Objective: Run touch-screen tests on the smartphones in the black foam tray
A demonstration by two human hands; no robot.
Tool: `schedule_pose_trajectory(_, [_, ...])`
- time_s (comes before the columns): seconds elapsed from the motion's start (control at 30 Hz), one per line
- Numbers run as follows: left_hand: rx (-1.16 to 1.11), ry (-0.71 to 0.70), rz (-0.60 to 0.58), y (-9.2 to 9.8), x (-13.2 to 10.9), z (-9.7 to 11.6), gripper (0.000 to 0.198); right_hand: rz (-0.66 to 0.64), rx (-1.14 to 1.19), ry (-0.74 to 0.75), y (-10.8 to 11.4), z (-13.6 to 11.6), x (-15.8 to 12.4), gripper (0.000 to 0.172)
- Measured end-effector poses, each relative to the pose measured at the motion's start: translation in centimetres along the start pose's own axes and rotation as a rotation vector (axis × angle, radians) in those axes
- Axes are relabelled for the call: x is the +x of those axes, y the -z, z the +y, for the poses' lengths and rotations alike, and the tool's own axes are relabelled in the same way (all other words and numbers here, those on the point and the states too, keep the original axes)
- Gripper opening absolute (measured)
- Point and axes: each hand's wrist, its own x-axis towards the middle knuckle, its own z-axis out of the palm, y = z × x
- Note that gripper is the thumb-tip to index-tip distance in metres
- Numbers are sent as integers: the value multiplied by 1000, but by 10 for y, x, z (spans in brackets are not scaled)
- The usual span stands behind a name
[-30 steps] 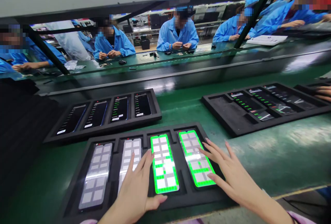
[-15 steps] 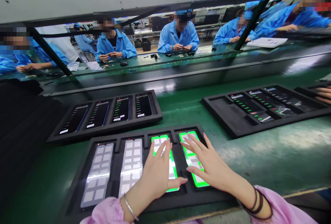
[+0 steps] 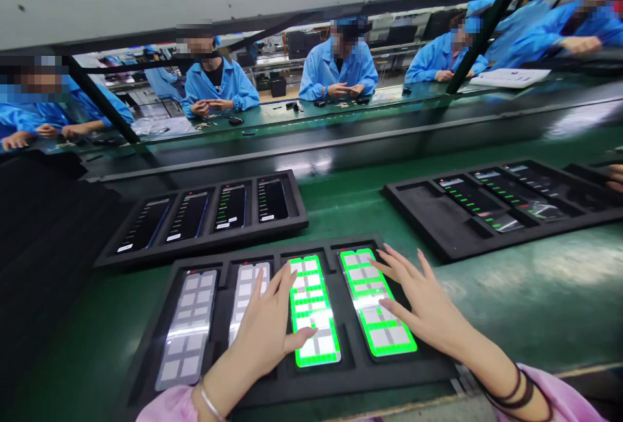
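Observation:
A black foam tray [image 3: 360,380] in front of me holds several smartphones in a row of slots. The rightmost phone [image 3: 382,324] and the phone beside it [image 3: 314,279] show white blocks with bright green bands along the edges and across. The second phone from the left [image 3: 242,285] and the far-left phone [image 3: 187,328] show only pale blocks on grey. My left hand [image 3: 267,318] is open, fingers over the second phone and thumb over the green-lit one beside it. My right hand [image 3: 423,298] is open, fingertips at the right edge of the rightmost phone; contact is unclear.
Behind to the left, another foam tray [image 3: 302,214] carries dark-screened phones. At right, a third tray [image 3: 413,214] holds phones, and another person's hand [image 3: 616,176] shows at the frame edge. Across the green bench [image 3: 516,285], several people in blue smocks work. Black material [image 3: 43,214] is piled left.
Both hands have moved off the green-lit screens, my left hand leftward and my right hand rightward. Green bands now cross more of both right-hand screens.

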Motion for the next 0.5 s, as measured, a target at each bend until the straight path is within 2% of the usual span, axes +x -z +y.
schedule_pose_trajectory(0.1, [-18,-16,-55,5,15,8,85,-48,15,39,-5,-3,10,60])
schedule_pose_trajectory(0.27, [-23,-22,-24,10,35,9,77,-76,24,27,-9,2,27,64])
schedule_pose_trajectory(0.37, [-30,-41,-24,10,30,9,80,-84,25,55,-6,3,25,65])
schedule_pose_trajectory(0.5, [-29,-81,-45,3,6,18,91,-95,30,124,0,-4,3,71])
